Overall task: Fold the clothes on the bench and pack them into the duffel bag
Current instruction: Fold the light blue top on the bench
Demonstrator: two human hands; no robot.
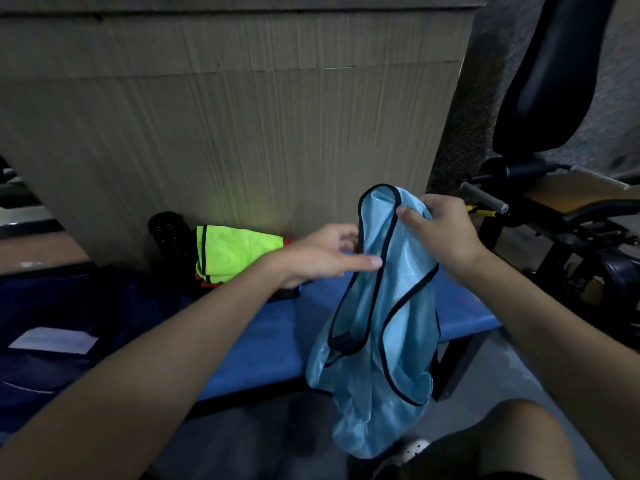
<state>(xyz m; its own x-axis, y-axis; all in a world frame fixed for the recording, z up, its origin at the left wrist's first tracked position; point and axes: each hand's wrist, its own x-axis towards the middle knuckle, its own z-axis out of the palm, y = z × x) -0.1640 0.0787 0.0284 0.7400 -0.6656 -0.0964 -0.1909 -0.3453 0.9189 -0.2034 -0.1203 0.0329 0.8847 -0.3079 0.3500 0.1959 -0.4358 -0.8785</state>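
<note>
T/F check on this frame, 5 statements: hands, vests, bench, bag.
1. The right hand grips the light blue vest near its top. True.
2. The light blue vest lies flat on the blue bench. False: it hangs from the hands, draping past the bench's front edge.
3. The left hand is also on the light blue vest. True: it pinches the black-trimmed edge.
4. The neon yellow vest is packed in the duffel bag. False: it lies on the bench, to the right of the bag.
5. The light blue vest has white trim. False: the trim is black.
</note>
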